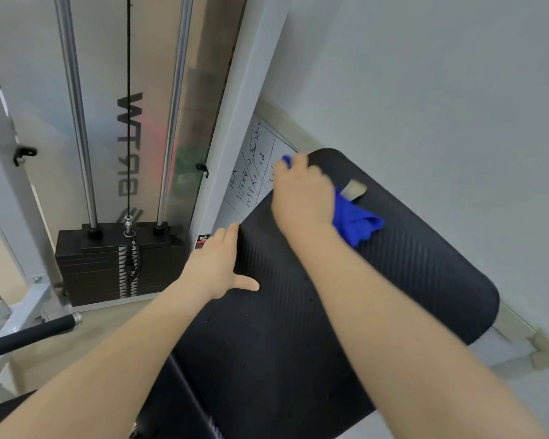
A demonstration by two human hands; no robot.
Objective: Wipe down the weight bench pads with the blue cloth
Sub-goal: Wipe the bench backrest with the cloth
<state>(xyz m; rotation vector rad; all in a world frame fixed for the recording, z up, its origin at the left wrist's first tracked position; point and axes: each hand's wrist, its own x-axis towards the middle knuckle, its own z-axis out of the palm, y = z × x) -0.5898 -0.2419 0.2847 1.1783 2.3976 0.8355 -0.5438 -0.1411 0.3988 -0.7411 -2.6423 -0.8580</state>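
Observation:
A black ribbed bench pad [409, 274] fills the centre and right of the head view, tilted toward the wall. My right hand [301, 191] grips a bunched blue cloth [357, 221] and presses it on the pad's far left corner; most of the cloth trails out to the right of the hand. My left hand [217, 264] rests on the pad's left edge, fingers wrapped over the side and thumb lying on top. A beige patch [355, 189] sits on the pad just beyond the cloth.
A cable machine stands at left with its black weight stack [108, 264], two chrome guide rods and a cable. A whiteboard [251, 172] with handwriting leans against the wall behind the pad. A black padded bar [29, 335] juts in at lower left.

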